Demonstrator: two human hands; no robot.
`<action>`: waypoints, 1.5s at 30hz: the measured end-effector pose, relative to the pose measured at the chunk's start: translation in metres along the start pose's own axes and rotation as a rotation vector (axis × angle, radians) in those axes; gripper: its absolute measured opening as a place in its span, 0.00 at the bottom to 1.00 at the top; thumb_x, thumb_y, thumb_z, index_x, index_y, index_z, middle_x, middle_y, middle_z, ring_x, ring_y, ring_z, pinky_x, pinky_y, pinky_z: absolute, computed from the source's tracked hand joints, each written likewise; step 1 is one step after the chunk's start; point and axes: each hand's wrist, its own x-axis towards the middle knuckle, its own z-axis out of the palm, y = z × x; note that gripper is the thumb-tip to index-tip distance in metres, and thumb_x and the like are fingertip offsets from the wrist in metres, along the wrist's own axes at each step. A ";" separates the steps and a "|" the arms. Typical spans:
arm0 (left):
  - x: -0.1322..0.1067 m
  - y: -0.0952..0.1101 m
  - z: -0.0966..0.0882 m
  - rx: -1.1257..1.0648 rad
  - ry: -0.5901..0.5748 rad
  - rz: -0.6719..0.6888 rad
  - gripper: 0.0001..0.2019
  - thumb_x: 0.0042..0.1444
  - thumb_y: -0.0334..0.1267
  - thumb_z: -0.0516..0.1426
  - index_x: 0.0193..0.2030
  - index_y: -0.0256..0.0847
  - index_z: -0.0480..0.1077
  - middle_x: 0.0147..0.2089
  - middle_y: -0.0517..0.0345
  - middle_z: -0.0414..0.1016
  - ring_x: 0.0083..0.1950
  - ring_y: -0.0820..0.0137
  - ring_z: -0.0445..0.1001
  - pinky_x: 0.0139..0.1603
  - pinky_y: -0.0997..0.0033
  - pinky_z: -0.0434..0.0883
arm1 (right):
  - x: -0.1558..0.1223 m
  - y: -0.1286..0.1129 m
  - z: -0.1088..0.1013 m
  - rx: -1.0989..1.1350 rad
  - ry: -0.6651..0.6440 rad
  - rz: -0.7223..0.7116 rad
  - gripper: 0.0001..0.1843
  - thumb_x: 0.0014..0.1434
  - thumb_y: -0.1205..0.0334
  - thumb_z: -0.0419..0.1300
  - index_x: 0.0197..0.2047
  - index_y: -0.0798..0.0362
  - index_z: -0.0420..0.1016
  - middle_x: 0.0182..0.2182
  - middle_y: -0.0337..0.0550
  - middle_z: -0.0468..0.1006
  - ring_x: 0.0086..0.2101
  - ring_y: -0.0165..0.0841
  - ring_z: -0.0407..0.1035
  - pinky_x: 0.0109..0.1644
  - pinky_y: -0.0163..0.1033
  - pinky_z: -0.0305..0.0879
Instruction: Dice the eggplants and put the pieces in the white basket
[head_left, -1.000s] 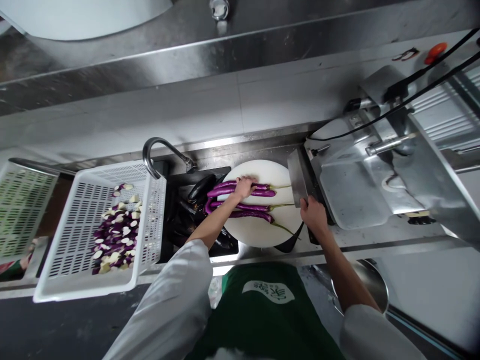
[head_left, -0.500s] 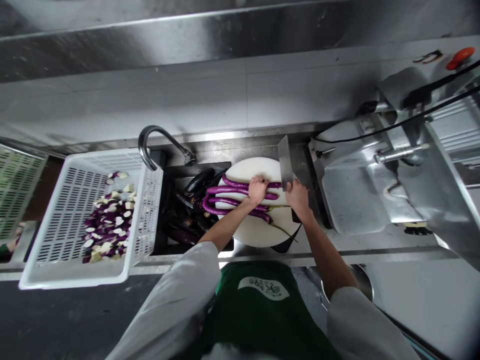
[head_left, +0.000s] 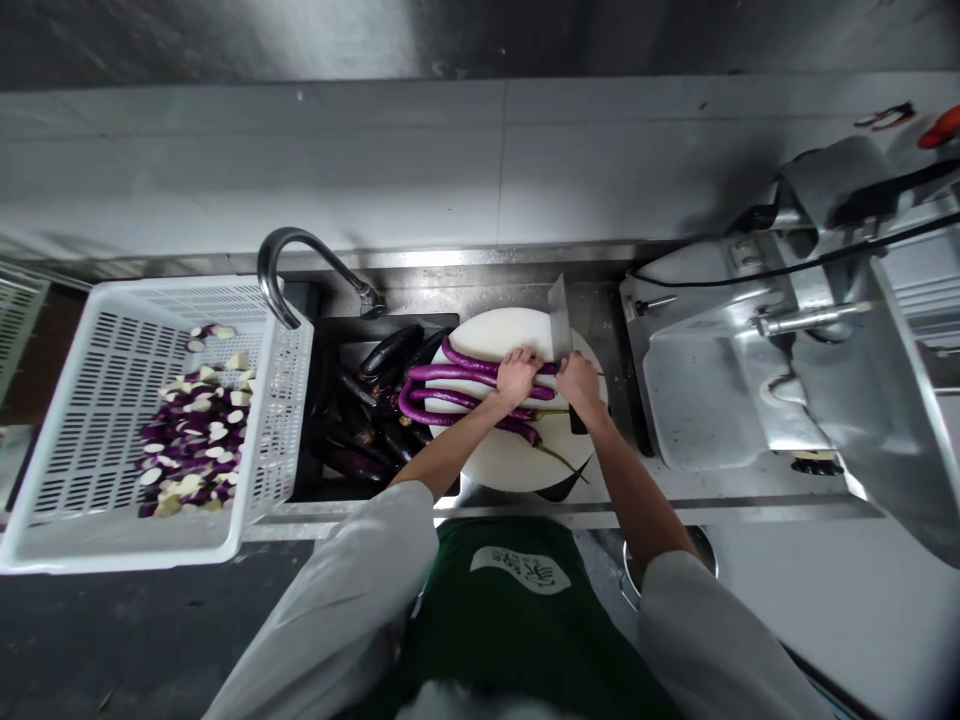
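several purple eggplants [head_left: 451, 374] lie under the left hand [head_left: 519, 376], near the right hand [head_left: 580, 380].

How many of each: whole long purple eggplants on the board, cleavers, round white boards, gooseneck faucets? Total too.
Long purple eggplants: 4
Cleaver: 1
Round white board: 1
Gooseneck faucet: 1
Total: 7
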 end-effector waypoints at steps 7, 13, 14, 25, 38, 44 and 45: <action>0.000 -0.016 -0.023 -0.006 -0.024 -0.079 0.25 0.64 0.27 0.54 0.67 0.45 0.68 0.59 0.45 0.72 0.57 0.56 0.71 0.59 0.55 0.66 | -0.001 0.007 0.012 -0.015 0.019 0.029 0.15 0.73 0.63 0.48 0.54 0.62 0.71 0.46 0.62 0.81 0.48 0.44 0.77 0.48 0.39 0.66; -0.029 -0.046 -0.031 -0.050 0.050 0.030 0.27 0.66 0.27 0.52 0.69 0.52 0.68 0.72 0.46 0.59 0.65 0.54 0.65 0.62 0.53 0.62 | 0.002 0.008 0.002 -0.013 -0.010 -0.007 0.15 0.73 0.64 0.49 0.53 0.61 0.73 0.46 0.61 0.81 0.48 0.44 0.77 0.49 0.40 0.65; -0.034 -0.050 -0.027 -0.060 0.023 0.112 0.24 0.68 0.31 0.53 0.67 0.52 0.70 0.71 0.47 0.61 0.64 0.55 0.66 0.62 0.54 0.62 | 0.001 0.008 -0.001 -0.018 -0.012 -0.014 0.15 0.73 0.64 0.49 0.53 0.61 0.73 0.46 0.61 0.81 0.48 0.45 0.77 0.49 0.40 0.65; -0.046 -0.060 -0.002 -0.016 0.048 0.115 0.23 0.69 0.57 0.55 0.63 0.52 0.75 0.58 0.46 0.75 0.58 0.55 0.73 0.61 0.55 0.63 | -0.048 0.006 -0.008 -0.102 -0.034 -0.047 0.17 0.73 0.61 0.46 0.53 0.60 0.72 0.42 0.58 0.81 0.44 0.45 0.76 0.46 0.41 0.62; -0.048 -0.056 -0.010 -0.118 -0.018 0.105 0.22 0.66 0.52 0.60 0.64 0.52 0.73 0.61 0.47 0.73 0.60 0.55 0.71 0.64 0.55 0.61 | -0.026 -0.010 0.012 -0.083 -0.076 -0.049 0.16 0.74 0.63 0.48 0.54 0.62 0.72 0.45 0.60 0.81 0.47 0.44 0.76 0.49 0.40 0.63; -0.031 -0.060 -0.013 -0.048 0.025 -0.069 0.24 0.68 0.50 0.57 0.68 0.51 0.68 0.65 0.42 0.70 0.63 0.48 0.67 0.66 0.48 0.58 | -0.024 0.006 0.006 -0.087 -0.056 -0.030 0.16 0.73 0.61 0.49 0.52 0.61 0.74 0.44 0.59 0.81 0.47 0.44 0.75 0.48 0.40 0.63; -0.025 -0.062 -0.013 -0.037 0.046 -0.118 0.25 0.68 0.51 0.56 0.69 0.49 0.67 0.64 0.41 0.69 0.63 0.47 0.66 0.66 0.46 0.58 | -0.027 0.009 0.003 -0.088 -0.033 -0.027 0.17 0.73 0.61 0.48 0.52 0.61 0.74 0.43 0.59 0.81 0.46 0.44 0.75 0.47 0.40 0.63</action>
